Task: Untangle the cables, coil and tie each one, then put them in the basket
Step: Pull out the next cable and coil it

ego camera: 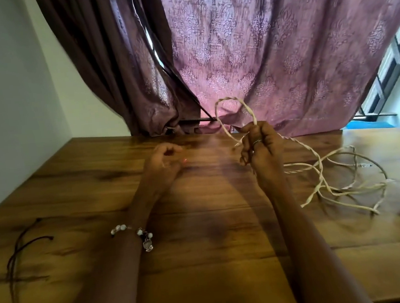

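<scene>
Right hand (pixel 258 149) raised above surface (pixel 204 260), fingers curled around pale twisted cable (pixel 323 176), loop standing up above fist. Rest of cable trails right and near, lying tangled on surface. Left hand (pixel 163 163) just left of it, fingers curled, holding nothing visible. Judgement: right hand nearer; free length runs rightward. Basket not visible. Dark cord (pixel 20 254) lies far left.

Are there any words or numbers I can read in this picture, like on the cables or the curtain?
None: no words, numbers or labels can be read.
The curtain bears only a flower-like pattern, no letters.
The pale twisted cable in the right hand, the dark cord on the wooden table and the bracelet charm show no writing.
</scene>
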The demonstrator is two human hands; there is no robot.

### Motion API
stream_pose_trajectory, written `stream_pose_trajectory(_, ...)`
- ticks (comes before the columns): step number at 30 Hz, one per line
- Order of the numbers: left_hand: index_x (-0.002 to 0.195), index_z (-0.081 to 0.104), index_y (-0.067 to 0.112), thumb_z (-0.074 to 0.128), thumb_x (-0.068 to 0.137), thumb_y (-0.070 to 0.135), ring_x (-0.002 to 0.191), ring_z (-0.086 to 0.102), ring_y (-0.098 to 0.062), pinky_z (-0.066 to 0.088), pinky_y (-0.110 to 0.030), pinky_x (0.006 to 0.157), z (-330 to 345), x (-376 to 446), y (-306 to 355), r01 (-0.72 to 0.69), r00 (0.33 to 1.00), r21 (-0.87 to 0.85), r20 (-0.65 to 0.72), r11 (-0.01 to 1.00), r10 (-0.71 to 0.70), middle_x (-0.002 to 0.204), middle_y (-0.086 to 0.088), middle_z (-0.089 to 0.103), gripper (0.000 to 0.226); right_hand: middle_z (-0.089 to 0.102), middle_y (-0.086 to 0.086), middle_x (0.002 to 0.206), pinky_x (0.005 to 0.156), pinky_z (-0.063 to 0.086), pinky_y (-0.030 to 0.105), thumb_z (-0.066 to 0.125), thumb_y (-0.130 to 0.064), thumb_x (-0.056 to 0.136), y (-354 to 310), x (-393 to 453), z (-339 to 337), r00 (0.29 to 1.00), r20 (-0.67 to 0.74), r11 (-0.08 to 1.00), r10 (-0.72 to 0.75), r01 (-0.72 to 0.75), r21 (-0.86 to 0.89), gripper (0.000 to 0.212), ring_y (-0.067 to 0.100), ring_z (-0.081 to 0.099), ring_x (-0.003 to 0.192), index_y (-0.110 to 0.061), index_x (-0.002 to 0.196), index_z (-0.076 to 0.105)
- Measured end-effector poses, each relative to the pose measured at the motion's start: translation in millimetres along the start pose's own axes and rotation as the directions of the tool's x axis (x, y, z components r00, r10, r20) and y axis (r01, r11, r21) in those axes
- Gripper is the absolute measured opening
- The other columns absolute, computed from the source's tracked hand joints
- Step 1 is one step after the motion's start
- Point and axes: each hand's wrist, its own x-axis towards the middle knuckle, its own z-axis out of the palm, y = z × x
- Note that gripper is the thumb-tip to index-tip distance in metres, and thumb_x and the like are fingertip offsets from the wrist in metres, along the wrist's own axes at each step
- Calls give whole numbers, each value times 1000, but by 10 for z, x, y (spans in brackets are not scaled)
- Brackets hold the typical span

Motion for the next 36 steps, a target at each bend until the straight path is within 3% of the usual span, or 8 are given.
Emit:
stream_pose_trajectory(5,145,28,12,66,82,0,128,45,-16,46,-17,91,214,6,92,97,995,-348,53,932,-84,142,-7,42,74,34,-1,53,36,30,17,30,-8,104,-59,-41,122,967,188,982,172,-183,46,27,9,28,35,-8,86,51)
stream_pose_trajectory(9,143,35,9,58,90,4,127,48,-22,51,-22,89,286,-20,28,194,981,-453,84,870,-175,135,-6,48,58,33,2,53,37,28,15,30,-8,104,-81,-73,194,927,283,932,246,-306,193,30,10,25,32,-8,82,51)
stream_pose_trajectory(12,109,63,-1,50,95,17,86,70,-25,54,-44,87,207,-14,65,229,973,-578,134,784,-186,89,-11,73,25,36,3,53,37,29,15,29,-5,103,-57,-41,177,946,160,932,282,-310,189,30,10,26,33,-7,83,52)
stream_pose_trajectory(17,79,59,6,45,98,28,32,38,-6,46,-22,44,156,-18,148,231,971,-612,95,756,-221,41,4,44,33,48,8,58,33,42,28,35,-9,100,201,41,-38,980,-128,933,154,-187,-306,29,16,42,34,-14,82,57)
stream_pose_trajectory(21,80,53,9,32,102,32,30,28,-3,36,-16,40,91,21,214,266,957,-810,155,523,-247,40,8,36,39,66,20,83,64,50,46,47,-18,91,335,20,-184,997,-21,467,-80,19,-884,22,40,61,76,-5,92,65)
stream_pose_trajectory(25,104,66,4,31,97,38,37,31,-3,39,-18,45,-15,25,227,301,954,-919,292,255,-76,54,8,44,49,64,17,104,74,49,46,49,-32,96,322,-50,-132,991,2,191,131,-23,-981,27,39,59,98,-13,109,63)
stream_pose_trajectory(31,122,49,3,55,84,28,49,36,-5,37,-20,49,-187,36,159,180,978,-954,199,241,57,81,7,59,46,63,12,112,75,49,40,47,-32,96,178,-135,76,895,312,-88,318,355,-931,27,34,61,103,-14,114,58)
stream_pose_trajectory(36,127,44,0,46,95,12,55,51,-10,43,-26,50,-212,74,85,91,996,-769,77,632,-49,80,-1,70,34,61,12,110,84,46,43,47,-21,95,69,-272,295,734,611,-108,297,661,-742,26,32,58,106,-9,107,66)
